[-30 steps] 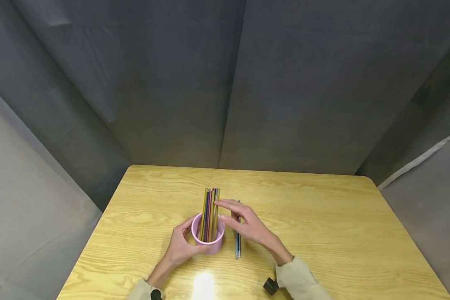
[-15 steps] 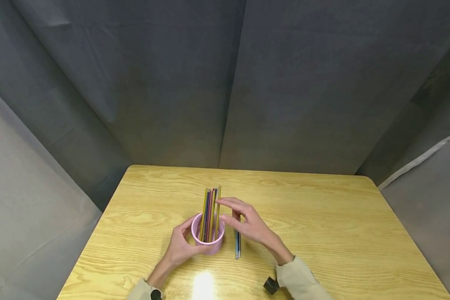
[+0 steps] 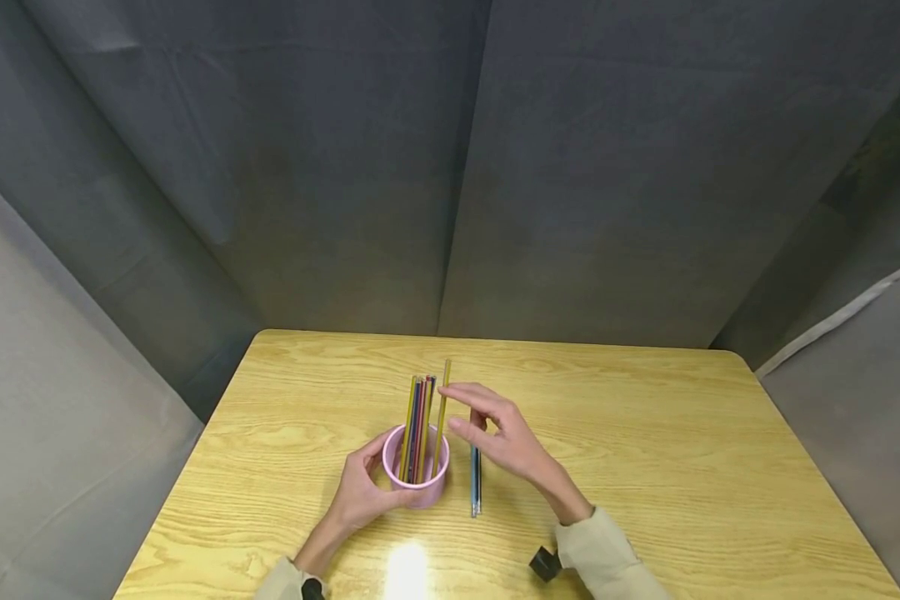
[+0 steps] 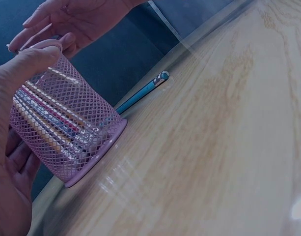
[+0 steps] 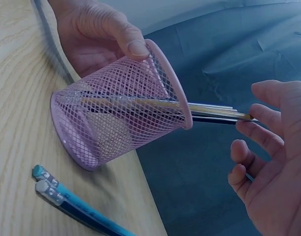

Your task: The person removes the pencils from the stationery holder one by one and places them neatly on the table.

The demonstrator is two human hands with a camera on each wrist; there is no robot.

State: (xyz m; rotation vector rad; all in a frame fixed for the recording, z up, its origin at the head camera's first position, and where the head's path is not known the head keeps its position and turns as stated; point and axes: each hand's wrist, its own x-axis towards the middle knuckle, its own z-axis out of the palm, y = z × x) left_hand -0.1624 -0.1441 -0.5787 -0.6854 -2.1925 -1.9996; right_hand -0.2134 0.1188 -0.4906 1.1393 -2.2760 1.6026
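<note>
My left hand (image 3: 366, 493) grips a pink mesh pencil cup (image 3: 425, 498) from its left side, thumb across the near wall. Several pencils (image 3: 417, 429), yellow, red and dark, lean together inside it. A single yellow pencil (image 3: 443, 408) stands apart at the cup's right side, its top rising above the others. The fingertips of my right hand (image 3: 513, 437) hold this pencil near its upper part, its lower end still inside the cup. In the right wrist view, pencil ends (image 5: 246, 117) reach right up to those fingertips.
A light blue pencil (image 3: 474, 487) and a dark pencil (image 5: 71, 209) lie side by side on the wooden table (image 3: 645, 442), just right of the cup, partly under my right hand. Dark grey curtains (image 3: 570, 208) hang behind the table.
The yellow pencil has risen and shifted slightly right, away from the other pencils, together with my right hand. My left hand and the cup stay in place.
</note>
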